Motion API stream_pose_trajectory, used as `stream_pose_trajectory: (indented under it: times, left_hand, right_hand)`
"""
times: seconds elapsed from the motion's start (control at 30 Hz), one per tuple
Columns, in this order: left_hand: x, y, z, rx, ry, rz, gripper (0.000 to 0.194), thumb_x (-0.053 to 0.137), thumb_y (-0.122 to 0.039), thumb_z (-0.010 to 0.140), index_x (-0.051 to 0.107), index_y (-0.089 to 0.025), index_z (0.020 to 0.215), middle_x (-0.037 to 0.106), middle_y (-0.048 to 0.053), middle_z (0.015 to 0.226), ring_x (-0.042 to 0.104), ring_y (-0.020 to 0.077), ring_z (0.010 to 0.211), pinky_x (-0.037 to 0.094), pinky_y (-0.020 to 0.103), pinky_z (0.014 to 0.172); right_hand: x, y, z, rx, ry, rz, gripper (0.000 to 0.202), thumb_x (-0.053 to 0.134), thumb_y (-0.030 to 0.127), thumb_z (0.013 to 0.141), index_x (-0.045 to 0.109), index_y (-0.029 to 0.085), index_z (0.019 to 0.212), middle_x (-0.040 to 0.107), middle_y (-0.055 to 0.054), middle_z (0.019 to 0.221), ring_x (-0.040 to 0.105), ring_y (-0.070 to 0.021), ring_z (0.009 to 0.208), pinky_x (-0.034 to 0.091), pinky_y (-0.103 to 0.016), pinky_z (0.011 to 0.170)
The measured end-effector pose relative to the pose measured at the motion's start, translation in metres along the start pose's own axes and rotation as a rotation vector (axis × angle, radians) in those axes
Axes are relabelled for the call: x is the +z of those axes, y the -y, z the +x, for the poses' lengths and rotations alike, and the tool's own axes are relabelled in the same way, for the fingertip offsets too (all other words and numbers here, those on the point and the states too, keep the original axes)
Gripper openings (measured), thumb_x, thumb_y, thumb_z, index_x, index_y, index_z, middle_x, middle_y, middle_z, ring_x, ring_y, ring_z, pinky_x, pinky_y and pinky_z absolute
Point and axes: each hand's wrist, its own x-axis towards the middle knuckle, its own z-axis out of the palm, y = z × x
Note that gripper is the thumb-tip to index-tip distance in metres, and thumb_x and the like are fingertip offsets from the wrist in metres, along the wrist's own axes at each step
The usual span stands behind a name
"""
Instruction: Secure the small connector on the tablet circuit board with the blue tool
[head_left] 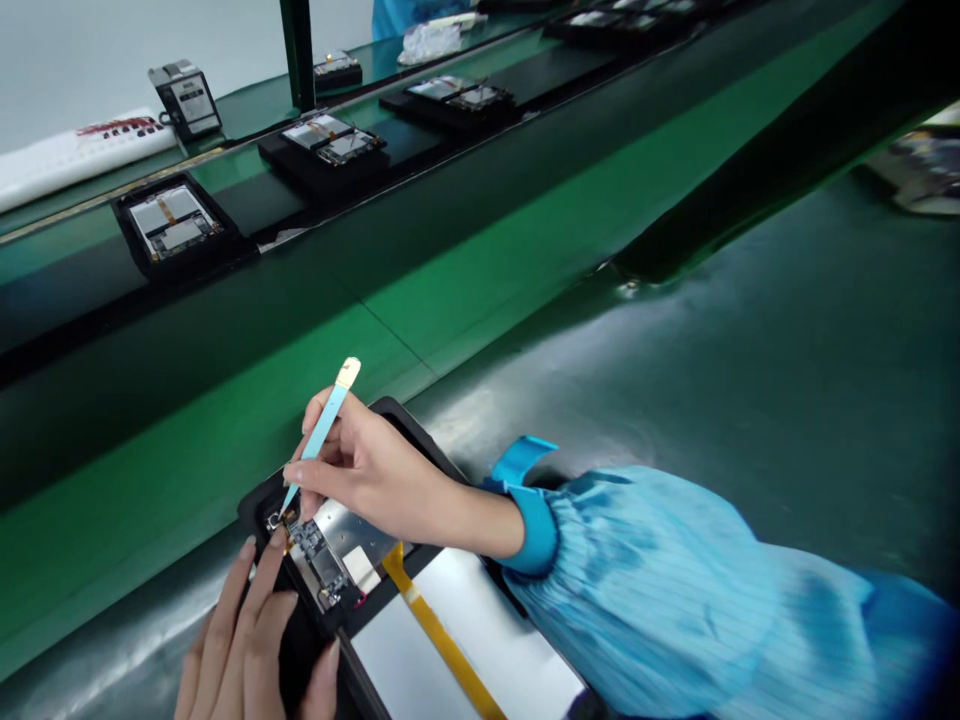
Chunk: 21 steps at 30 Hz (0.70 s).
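My right hand [352, 460] is closed in a pinch on a pair of light-blue tweezers [324, 425] with a pale top end. The tweezer tips point down at a small dark part [276, 520] in the corner of an opened tablet-like device. A circuit board [319, 560], a silver metal plate and a white battery [465, 630] with amber tape [442, 645] show inside it. The device lies in a black holder [409, 420]. My left hand [236, 640] has its fingers stretched out along the near left edge; a fingertip touches beside the tweezer tips.
Beyond a green ledge, a dark conveyor carries several black trays with opened devices, such as the nearest one [176, 225]. A black post [298, 55] and a small dark box with a label [193, 100] stand behind. A dark slanted support [697, 190] rises at right.
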Motion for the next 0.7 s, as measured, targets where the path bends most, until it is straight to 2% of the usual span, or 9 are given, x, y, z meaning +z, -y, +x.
stream_pose_trajectory:
  times: [0.1, 0.23, 0.47, 0.53, 0.7]
  left_hand:
    - [0.0011, -0.0004, -0.0016, -0.015, -0.002, -0.019, 0.022, 0.046, -0.029, 0.093, 0.055, -0.009, 0.094, 0.065, 0.019, 0.111, 0.051, 0.0242, 0.122, 0.042, 0.031, 0.083]
    - [0.0005, 0.0, -0.005, -0.014, 0.004, -0.034, 0.025, 0.048, -0.03, 0.092, 0.054, -0.007, 0.098, 0.064, 0.022, 0.114, 0.047, 0.0213, 0.127, 0.043, 0.027, 0.076]
    - [-0.0001, 0.0013, -0.0069, -0.012, 0.029, 0.004, 0.024, 0.045, -0.033, 0.094, 0.053, -0.011, 0.1, 0.064, 0.018, 0.116, 0.042, 0.0163, 0.131, 0.041, 0.025, 0.069]
    - [0.0006, 0.0, -0.0069, -0.037, 0.028, -0.005, 0.025, 0.044, -0.034, 0.094, 0.052, -0.011, 0.101, 0.063, 0.018, 0.116, 0.043, 0.0176, 0.13, 0.042, 0.026, 0.073]
    - [0.0, -0.0018, -0.0079, -0.043, 0.051, -0.031, 0.026, 0.045, -0.032, 0.093, 0.052, -0.009, 0.103, 0.063, 0.02, 0.118, 0.042, 0.0196, 0.132, 0.04, 0.029, 0.094]
  right_hand:
    - [0.0003, 0.0024, -0.0006, 0.014, -0.01, -0.008, 0.034, 0.062, 0.002, 0.086, 0.035, 0.021, 0.089, 0.06, 0.006, 0.07, 0.061, -0.0106, 0.054, 0.049, -0.019, 0.052]
    - [0.0002, 0.0036, -0.0007, 0.012, -0.008, -0.017, 0.034, 0.062, 0.002, 0.086, 0.035, 0.021, 0.089, 0.06, 0.005, 0.071, 0.061, -0.0109, 0.054, 0.049, -0.02, 0.053]
    - [0.0008, 0.002, -0.0002, 0.01, -0.011, -0.006, 0.034, 0.061, -0.001, 0.085, 0.035, 0.021, 0.089, 0.06, 0.006, 0.071, 0.06, -0.0101, 0.053, 0.048, -0.019, 0.051]
    - [0.0003, 0.0024, -0.0002, 0.009, -0.014, -0.011, 0.034, 0.061, -0.001, 0.085, 0.036, 0.021, 0.089, 0.059, 0.006, 0.071, 0.06, -0.0102, 0.053, 0.048, -0.019, 0.051]
    - [0.0002, 0.0035, -0.0002, 0.005, -0.01, -0.019, 0.035, 0.064, 0.001, 0.085, 0.035, 0.021, 0.088, 0.059, 0.006, 0.07, 0.061, -0.0111, 0.053, 0.049, -0.02, 0.051]
